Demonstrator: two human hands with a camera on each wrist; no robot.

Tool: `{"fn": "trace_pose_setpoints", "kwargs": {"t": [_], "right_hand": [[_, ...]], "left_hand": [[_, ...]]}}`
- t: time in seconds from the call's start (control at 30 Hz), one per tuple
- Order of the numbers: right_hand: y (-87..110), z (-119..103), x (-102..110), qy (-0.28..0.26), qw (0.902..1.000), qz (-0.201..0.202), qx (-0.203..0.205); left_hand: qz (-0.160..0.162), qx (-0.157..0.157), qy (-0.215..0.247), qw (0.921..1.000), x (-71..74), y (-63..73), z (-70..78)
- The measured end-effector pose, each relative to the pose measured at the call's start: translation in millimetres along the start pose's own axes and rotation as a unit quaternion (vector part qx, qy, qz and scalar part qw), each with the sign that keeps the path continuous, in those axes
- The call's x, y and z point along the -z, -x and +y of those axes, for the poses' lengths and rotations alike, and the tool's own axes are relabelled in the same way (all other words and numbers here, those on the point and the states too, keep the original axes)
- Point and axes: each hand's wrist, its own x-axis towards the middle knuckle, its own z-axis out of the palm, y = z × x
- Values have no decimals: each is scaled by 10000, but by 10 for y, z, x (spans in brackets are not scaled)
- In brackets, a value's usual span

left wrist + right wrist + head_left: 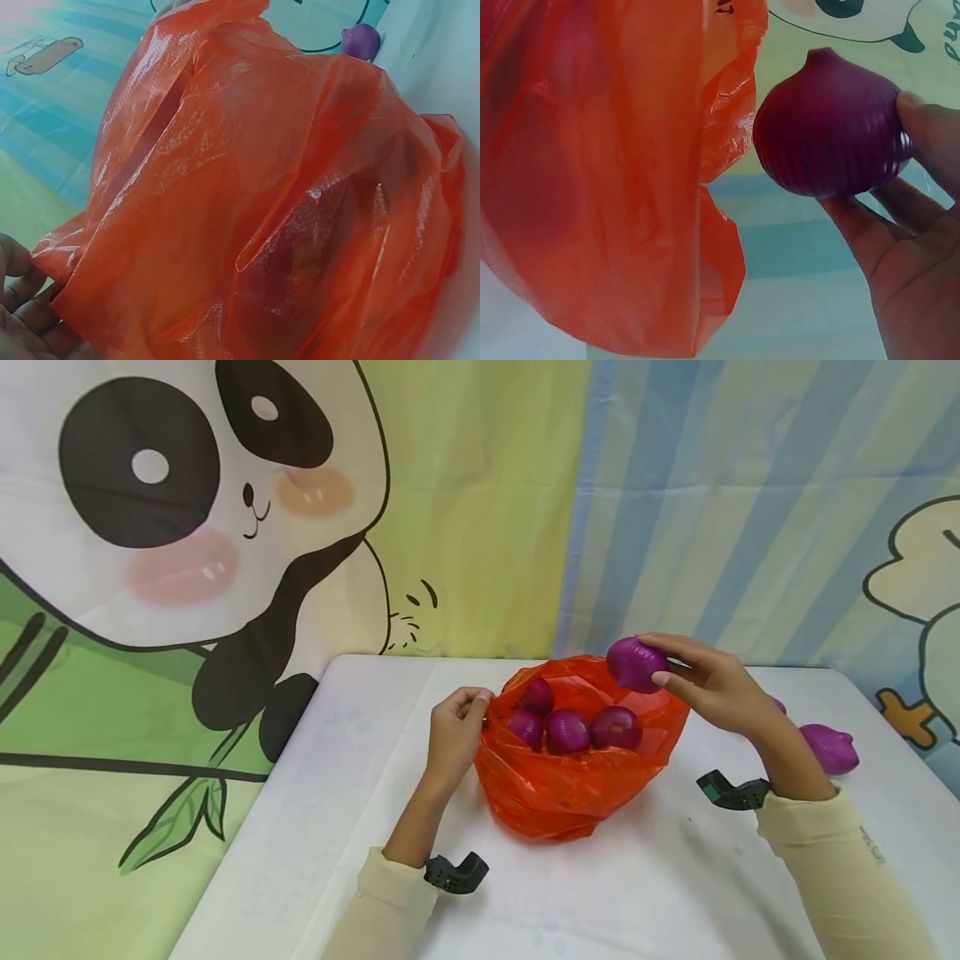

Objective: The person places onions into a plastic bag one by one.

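Note:
A red plastic bag stands on the table with its mouth spread, and several purple onions lie inside. My left hand pinches the bag's left rim between thumb and fingers; the left wrist view shows that grip at the bag's edge. Over the right side of the bag's mouth, my right hand holds a purple onion between thumb and fingertips. In the right wrist view this onion is beside the bag's wall, its pointed tip upward.
Another purple onion lies on the white table at the right, beyond my right forearm. Part of one more onion shows behind that wrist. A printed cloth with a panda hangs behind the table.

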Motion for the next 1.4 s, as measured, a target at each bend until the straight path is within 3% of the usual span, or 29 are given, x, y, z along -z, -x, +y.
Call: {"fn": "trace_pose_setpoints", "kwargs": {"t": [0.27,0.43,0.6,0.77,0.83,0.93,1.13,1.4], "right_hand": [[-128,39,-51,-404,9968,-687,-47],[-216,62,-137,-735,9883,-1291,-350],[-319,45,-224,-660,9826,-1668,-477],[-445,3,-306,-639,9750,-2081,-450],[-477,4,-347,-636,9730,-2170,-468],[-492,29,-417,-594,9716,-2244,-469],[-521,119,-515,51,9705,-2367,-458],[-651,155,-435,457,9671,-2481,-339]], "left_hand": [[-15,-54,27,10000,0,13,39],[-19,-46,3,10000,-9,7,31],[-2,-26,-47,10000,-9,7,49],[62,-120,14,9999,-11,-104,-218],[85,-158,70,9998,-17,-148,-332],[87,-156,107,9998,-22,-146,-348],[62,-145,157,9998,-23,-138,-369],[81,-24,127,9999,-6,-165,-347]]}}
